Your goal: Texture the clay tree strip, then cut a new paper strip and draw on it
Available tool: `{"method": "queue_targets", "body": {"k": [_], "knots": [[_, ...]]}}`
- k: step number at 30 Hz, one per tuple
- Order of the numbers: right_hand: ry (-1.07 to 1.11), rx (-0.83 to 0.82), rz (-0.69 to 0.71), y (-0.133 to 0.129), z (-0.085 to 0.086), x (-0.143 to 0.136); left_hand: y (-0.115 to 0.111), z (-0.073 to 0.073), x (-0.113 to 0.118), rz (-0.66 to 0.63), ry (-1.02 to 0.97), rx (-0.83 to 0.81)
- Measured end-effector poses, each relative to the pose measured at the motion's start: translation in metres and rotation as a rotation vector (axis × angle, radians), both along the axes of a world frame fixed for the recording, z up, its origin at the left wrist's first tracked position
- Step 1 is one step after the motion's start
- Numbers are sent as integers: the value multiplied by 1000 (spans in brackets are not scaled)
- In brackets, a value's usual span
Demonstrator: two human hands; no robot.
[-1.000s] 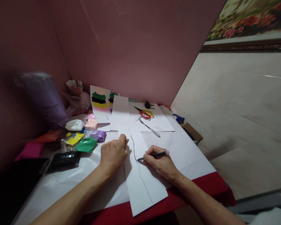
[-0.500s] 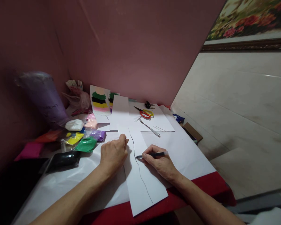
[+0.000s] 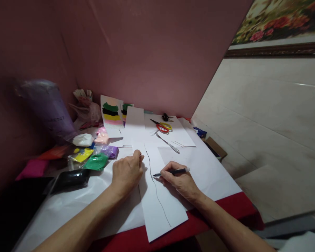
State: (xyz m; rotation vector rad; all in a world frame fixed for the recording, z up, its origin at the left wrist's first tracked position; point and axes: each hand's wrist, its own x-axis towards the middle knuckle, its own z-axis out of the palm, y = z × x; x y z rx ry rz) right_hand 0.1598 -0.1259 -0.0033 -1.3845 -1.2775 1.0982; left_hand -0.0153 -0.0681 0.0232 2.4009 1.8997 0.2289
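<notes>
A long white paper strip (image 3: 164,206) lies on the white-covered table, its near end over the red cloth edge. A wavy dark line runs down it, thicker in the upper half. My right hand (image 3: 180,180) is closed round a black pen (image 3: 174,172), the tip at the line near the strip's middle. My left hand (image 3: 128,171) rests closed at the strip's left edge; whatever its fingers might hold is hidden.
Scissors (image 3: 162,127), a fork (image 3: 168,143) and a small black object (image 3: 166,117) lie beyond my hands. Colourful clay packets, including a green one (image 3: 96,162) and a black one (image 3: 71,180), sit left. A purple cylinder (image 3: 48,110) stands behind them.
My right hand and the pen have shifted very slightly to the right. My left hand and the paper look unchanged.
</notes>
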Motion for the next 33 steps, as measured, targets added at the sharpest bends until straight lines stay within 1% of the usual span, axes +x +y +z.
{"method": "queue_targets", "body": {"k": [9, 14, 19, 25, 33], "knots": [[-59, 14, 7, -1, 1, -1, 0, -1, 0, -3, 6, 4], [-11, -1, -4, -1, 2, -2, -1, -1, -1, -13, 1, 12], [65, 9, -66, -3, 1, 1, -1, -1, -1, -8, 13, 14], [5, -5, -14, -4, -2, 2, 0, -1, 0, -3, 27, 27], [-4, 5, -8, -4, -4, 2, -1, 0, 0, -1, 27, 21]]}}
